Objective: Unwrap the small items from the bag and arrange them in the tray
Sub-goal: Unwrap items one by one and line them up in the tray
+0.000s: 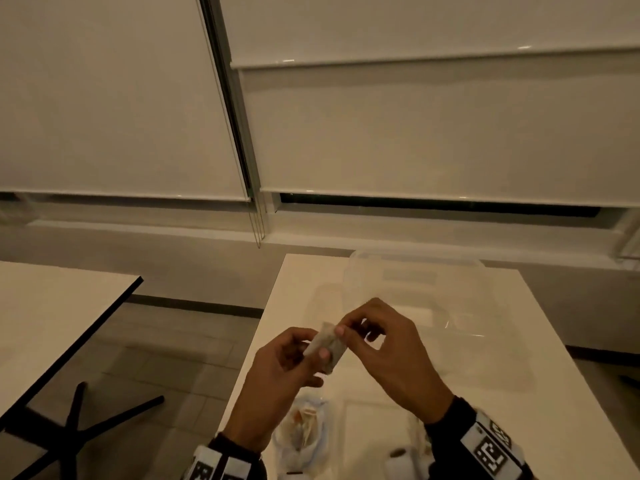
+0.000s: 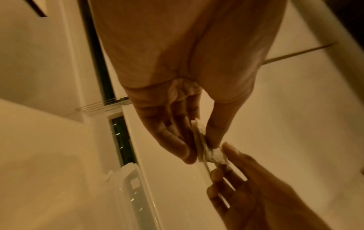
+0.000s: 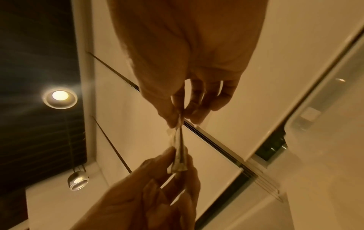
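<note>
A small pale wrapped item (image 1: 325, 346) hangs in the air above the white table (image 1: 519, 410), held between both hands. My left hand (image 1: 313, 355) pinches its lower end between thumb and fingers. My right hand (image 1: 343, 329) pinches the wrapper's upper end. In the left wrist view the wrapper (image 2: 210, 151) is crumpled between the left thumb and the right fingertips. The right wrist view shows the wrapper (image 3: 179, 149) stretched thin between the two pinches. A clear plastic bag (image 1: 304, 434) with orange-tinted contents lies under my left wrist. A clear plastic tray (image 1: 481, 372) sits beneath my right hand.
A clear lidded container (image 1: 415, 271) stands at the table's far edge. A second white table (image 1: 52, 317) with a black star base (image 1: 79, 420) is at the left across a tiled gap. Roller blinds and a window sill lie behind. A small brown piece (image 1: 398, 453) rests near the front edge.
</note>
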Demonstrator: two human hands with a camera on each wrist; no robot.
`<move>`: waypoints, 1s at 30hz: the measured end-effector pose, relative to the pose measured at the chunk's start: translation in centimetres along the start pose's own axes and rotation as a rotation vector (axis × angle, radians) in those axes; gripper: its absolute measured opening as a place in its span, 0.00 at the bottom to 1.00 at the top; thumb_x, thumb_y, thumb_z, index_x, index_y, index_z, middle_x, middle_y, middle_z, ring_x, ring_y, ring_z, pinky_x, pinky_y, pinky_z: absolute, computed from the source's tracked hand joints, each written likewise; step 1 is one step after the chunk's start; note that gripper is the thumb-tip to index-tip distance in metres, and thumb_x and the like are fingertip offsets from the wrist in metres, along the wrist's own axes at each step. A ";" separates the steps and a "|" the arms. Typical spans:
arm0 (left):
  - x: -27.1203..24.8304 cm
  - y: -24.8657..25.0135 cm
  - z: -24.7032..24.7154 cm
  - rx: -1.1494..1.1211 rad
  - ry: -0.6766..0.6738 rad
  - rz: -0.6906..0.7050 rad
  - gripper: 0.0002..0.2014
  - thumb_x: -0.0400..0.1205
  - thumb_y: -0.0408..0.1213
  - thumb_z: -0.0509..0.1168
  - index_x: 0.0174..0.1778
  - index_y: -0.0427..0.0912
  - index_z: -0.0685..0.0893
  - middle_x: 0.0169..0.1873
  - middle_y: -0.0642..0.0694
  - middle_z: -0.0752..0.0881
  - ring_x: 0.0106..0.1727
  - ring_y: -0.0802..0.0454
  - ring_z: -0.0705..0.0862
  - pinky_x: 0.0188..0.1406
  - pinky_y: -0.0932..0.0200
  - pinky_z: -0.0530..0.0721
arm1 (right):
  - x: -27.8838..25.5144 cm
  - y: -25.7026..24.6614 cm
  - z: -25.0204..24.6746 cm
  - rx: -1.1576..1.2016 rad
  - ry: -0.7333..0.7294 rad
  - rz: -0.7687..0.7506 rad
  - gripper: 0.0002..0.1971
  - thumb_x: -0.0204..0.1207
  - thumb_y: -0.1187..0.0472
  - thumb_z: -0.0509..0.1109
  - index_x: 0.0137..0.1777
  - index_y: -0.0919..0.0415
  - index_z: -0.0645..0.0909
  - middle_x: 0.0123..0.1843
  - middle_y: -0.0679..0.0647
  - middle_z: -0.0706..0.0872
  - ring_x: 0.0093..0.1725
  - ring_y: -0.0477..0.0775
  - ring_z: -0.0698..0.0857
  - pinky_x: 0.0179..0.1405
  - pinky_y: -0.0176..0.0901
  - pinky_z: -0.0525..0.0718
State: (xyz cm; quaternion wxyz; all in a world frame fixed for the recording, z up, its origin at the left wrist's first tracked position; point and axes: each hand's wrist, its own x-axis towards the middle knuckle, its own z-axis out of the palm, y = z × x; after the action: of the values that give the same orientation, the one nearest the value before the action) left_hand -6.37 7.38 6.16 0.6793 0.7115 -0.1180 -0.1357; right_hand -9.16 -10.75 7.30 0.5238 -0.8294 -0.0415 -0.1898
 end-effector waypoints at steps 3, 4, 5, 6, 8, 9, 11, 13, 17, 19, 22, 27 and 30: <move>-0.4 0.9 1.2 0.259 0.180 0.197 0.21 0.72 0.50 0.76 0.59 0.55 0.79 0.55 0.65 0.84 0.56 0.65 0.86 0.49 0.70 0.86 | 0.4 -0.9 -1.6 -0.011 0.000 0.011 0.05 0.79 0.58 0.74 0.43 0.47 0.85 0.40 0.41 0.88 0.42 0.47 0.86 0.44 0.34 0.82; -0.5 1.2 1.7 0.315 0.206 0.273 0.23 0.71 0.51 0.78 0.59 0.55 0.79 0.54 0.67 0.82 0.57 0.66 0.84 0.51 0.72 0.85 | 0.4 -1.2 -2.0 0.002 -0.008 0.013 0.05 0.78 0.59 0.74 0.44 0.47 0.85 0.40 0.42 0.89 0.41 0.47 0.87 0.44 0.34 0.83; -0.6 1.5 2.2 0.347 0.191 0.321 0.22 0.71 0.49 0.79 0.57 0.55 0.79 0.53 0.67 0.82 0.57 0.65 0.84 0.52 0.73 0.84 | 0.3 -1.4 -2.3 0.016 -0.013 0.012 0.05 0.78 0.59 0.75 0.45 0.47 0.85 0.39 0.42 0.89 0.40 0.47 0.88 0.44 0.33 0.83; -0.7 1.8 2.6 0.365 0.161 0.340 0.19 0.72 0.48 0.80 0.54 0.54 0.81 0.50 0.67 0.84 0.56 0.63 0.85 0.53 0.72 0.85 | 0.2 -1.6 -2.5 0.033 -0.016 0.012 0.05 0.78 0.60 0.75 0.46 0.46 0.86 0.39 0.43 0.90 0.40 0.47 0.88 0.44 0.33 0.83; -0.8 2.2 3.1 0.330 0.115 0.341 0.11 0.75 0.48 0.76 0.49 0.52 0.84 0.44 0.63 0.88 0.50 0.58 0.89 0.53 0.66 0.88 | 0.1 -2.1 -2.8 0.080 -0.025 0.012 0.06 0.78 0.60 0.75 0.49 0.46 0.86 0.39 0.45 0.91 0.41 0.47 0.89 0.46 0.33 0.84; -0.8 2.3 3.2 0.296 0.096 0.343 0.09 0.76 0.48 0.74 0.48 0.51 0.85 0.42 0.61 0.89 0.47 0.56 0.90 0.53 0.63 0.89 | 0.0 -2.3 -2.8 0.098 -0.030 0.009 0.06 0.79 0.60 0.74 0.50 0.46 0.87 0.39 0.45 0.91 0.41 0.47 0.89 0.47 0.34 0.85; -0.7 2.5 3.3 0.218 0.058 0.344 0.09 0.78 0.46 0.70 0.48 0.46 0.87 0.41 0.55 0.91 0.46 0.52 0.91 0.51 0.59 0.90 | -0.2 -2.4 -3.1 0.097 -0.032 0.002 0.07 0.81 0.60 0.71 0.51 0.45 0.87 0.42 0.43 0.91 0.42 0.47 0.89 0.48 0.36 0.86; -0.8 2.6 3.6 0.096 0.042 0.286 0.10 0.80 0.44 0.67 0.50 0.42 0.88 0.42 0.50 0.92 0.47 0.49 0.92 0.50 0.57 0.91 | -0.5 -2.4 -3.3 0.067 -0.026 -0.002 0.09 0.82 0.60 0.70 0.51 0.44 0.88 0.47 0.40 0.88 0.44 0.47 0.87 0.48 0.37 0.85; -1.0 2.8 4.1 -0.099 0.002 0.154 0.11 0.84 0.39 0.64 0.54 0.38 0.89 0.46 0.42 0.92 0.50 0.41 0.92 0.52 0.47 0.91 | -0.8 -2.2 -4.0 0.025 -0.068 0.030 0.05 0.79 0.54 0.73 0.51 0.44 0.88 0.48 0.38 0.89 0.46 0.47 0.87 0.49 0.40 0.87; -1.1 2.8 4.3 -0.074 0.015 0.167 0.11 0.86 0.38 0.62 0.54 0.38 0.90 0.44 0.43 0.93 0.49 0.42 0.92 0.52 0.50 0.92 | -1.0 -2.1 -4.3 0.009 -0.064 0.028 0.03 0.78 0.54 0.74 0.48 0.46 0.89 0.44 0.38 0.90 0.45 0.46 0.88 0.49 0.39 0.87; -1.3 3.0 4.5 0.009 0.037 0.232 0.11 0.82 0.43 0.65 0.53 0.43 0.90 0.42 0.49 0.93 0.47 0.49 0.92 0.50 0.57 0.91 | -1.1 -2.5 -4.4 0.024 -0.058 0.014 0.03 0.77 0.54 0.76 0.48 0.47 0.90 0.41 0.38 0.91 0.44 0.44 0.89 0.47 0.33 0.85; -1.3 3.1 4.1 0.076 0.048 0.252 0.10 0.81 0.45 0.66 0.53 0.48 0.90 0.43 0.51 0.93 0.46 0.51 0.91 0.47 0.58 0.90 | -1.3 -2.6 -4.4 0.163 -0.013 0.053 0.07 0.79 0.61 0.74 0.53 0.50 0.89 0.44 0.46 0.93 0.47 0.49 0.91 0.56 0.46 0.89; -1.4 3.1 4.1 -0.036 0.060 0.231 0.09 0.81 0.38 0.68 0.55 0.41 0.89 0.46 0.45 0.93 0.50 0.45 0.92 0.51 0.53 0.91 | -1.6 -2.8 -4.3 0.197 -0.005 0.038 0.08 0.78 0.60 0.75 0.55 0.49 0.88 0.44 0.45 0.93 0.47 0.49 0.91 0.55 0.43 0.88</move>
State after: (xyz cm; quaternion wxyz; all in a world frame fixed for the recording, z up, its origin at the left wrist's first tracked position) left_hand -9.10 3.87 9.13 0.7064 0.6845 -0.1763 -0.0372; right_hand -12.59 -13.08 10.71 0.6061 -0.7751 -0.0453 -0.1727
